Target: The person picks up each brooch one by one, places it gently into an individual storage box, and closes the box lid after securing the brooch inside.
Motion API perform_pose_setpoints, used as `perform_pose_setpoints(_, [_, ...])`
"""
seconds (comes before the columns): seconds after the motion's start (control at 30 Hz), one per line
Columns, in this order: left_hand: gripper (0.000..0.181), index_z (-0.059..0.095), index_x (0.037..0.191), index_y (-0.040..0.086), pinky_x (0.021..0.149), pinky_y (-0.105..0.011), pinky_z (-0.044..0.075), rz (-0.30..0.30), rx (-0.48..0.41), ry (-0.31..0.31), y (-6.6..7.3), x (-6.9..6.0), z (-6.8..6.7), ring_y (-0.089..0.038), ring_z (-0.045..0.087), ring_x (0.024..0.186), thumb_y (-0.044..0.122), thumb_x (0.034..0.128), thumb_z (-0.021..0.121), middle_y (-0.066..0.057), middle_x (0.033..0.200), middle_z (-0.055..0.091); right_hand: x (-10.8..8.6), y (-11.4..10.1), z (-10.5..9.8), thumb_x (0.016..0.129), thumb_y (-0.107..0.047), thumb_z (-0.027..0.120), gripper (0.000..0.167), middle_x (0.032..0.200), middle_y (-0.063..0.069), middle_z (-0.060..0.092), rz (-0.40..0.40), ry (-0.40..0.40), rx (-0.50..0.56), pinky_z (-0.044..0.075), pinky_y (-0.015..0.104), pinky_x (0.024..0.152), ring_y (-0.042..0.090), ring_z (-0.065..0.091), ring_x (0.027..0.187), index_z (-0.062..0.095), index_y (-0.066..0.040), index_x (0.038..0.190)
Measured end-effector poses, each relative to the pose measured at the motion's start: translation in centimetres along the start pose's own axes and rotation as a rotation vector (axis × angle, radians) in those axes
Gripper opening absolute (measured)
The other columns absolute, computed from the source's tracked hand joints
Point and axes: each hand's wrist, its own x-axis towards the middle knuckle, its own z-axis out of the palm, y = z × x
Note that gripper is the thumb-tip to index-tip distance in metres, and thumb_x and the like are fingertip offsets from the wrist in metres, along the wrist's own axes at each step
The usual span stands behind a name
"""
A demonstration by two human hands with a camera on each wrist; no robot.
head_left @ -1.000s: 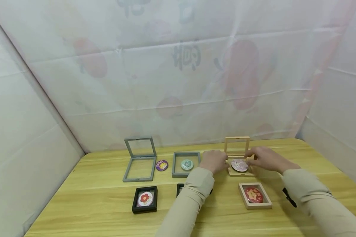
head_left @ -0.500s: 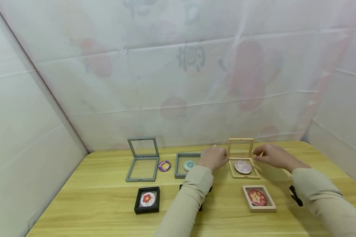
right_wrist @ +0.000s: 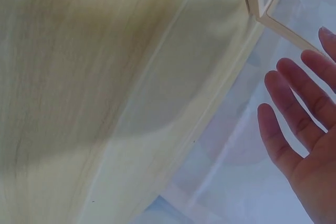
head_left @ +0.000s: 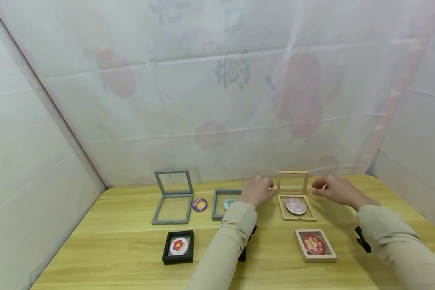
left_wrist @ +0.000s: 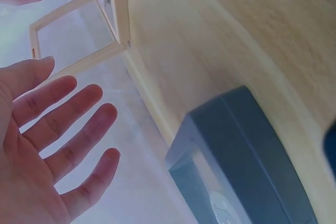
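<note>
A light wooden-coloured display case stands with its lid raised at the back right of the table. On its base lies a round lilac badge. To the left of the case hovers my left hand, its fingers loosely spread and holding nothing, as the left wrist view shows. My right hand is off the case's right side, apart from it, with relaxed fingers and nothing in them. Partly behind the left hand and sleeve is a grey case with a mint-green badge.
At the left, another grey case has its lid up, beside a purple badge. Nearer me are a black case with a flower badge and a beige case with a red badge. My left arm partly covers another black item.
Both hands have drawn back from the open wooden-coloured case, the left to the left and the right to the right. The lilac badge stays on its base. The view has shifted slightly.
</note>
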Motion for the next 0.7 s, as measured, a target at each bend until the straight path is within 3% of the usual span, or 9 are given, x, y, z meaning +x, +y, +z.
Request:
perform_pose_setpoints(0.23, [0.022, 0.08, 0.107, 0.022, 0.052, -0.024, 0.045, -0.03, -0.01, -0.022, 0.3, 0.16, -0.82, -0.008, 0.062, 0.067, 0.036, 0.1016, 0.064, 0.007, 0.094, 0.074, 0.15, -0.02, -0.67, 0.094, -0.01, 0.072, 0.025, 0.096, 0.018, 0.071, 0.039, 0.021, 0.022, 0.055, 0.055, 0.075, 0.039, 0.067, 0.089, 0.07, 0.012, 0.106])
perform_pose_setpoints(0.5, [0.023, 0.079, 0.11, 0.021, 0.052, -0.026, 0.045, -0.075, -0.048, -0.027, 0.42, 0.47, -0.72, -0.008, 0.059, 0.065, 0.035, 0.1014, 0.064, 0.006, 0.094, 0.074, 0.13, -0.21, -1.0, 0.094, -0.01, 0.071, 0.03, 0.1, 0.025, 0.069, 0.104, 0.036, 0.071, 0.052, 0.06, 0.08, 0.046, 0.064, 0.095, 0.067, 0.015, 0.109])
perform_pose_setpoints(0.7, [0.025, 0.078, 0.116, 0.021, 0.055, -0.026, 0.047, -0.091, -0.084, -0.017, 0.52, 0.62, -0.88, -0.007, 0.064, 0.073, 0.036, 0.1009, 0.064, 0.007, 0.103, 0.075, 0.06, -0.15, -0.89, 0.094, -0.011, 0.07, 0.032, 0.1, 0.025, 0.069, 0.103, 0.037, 0.076, 0.052, 0.06, 0.081, 0.046, 0.064, 0.096, 0.066, 0.016, 0.11])
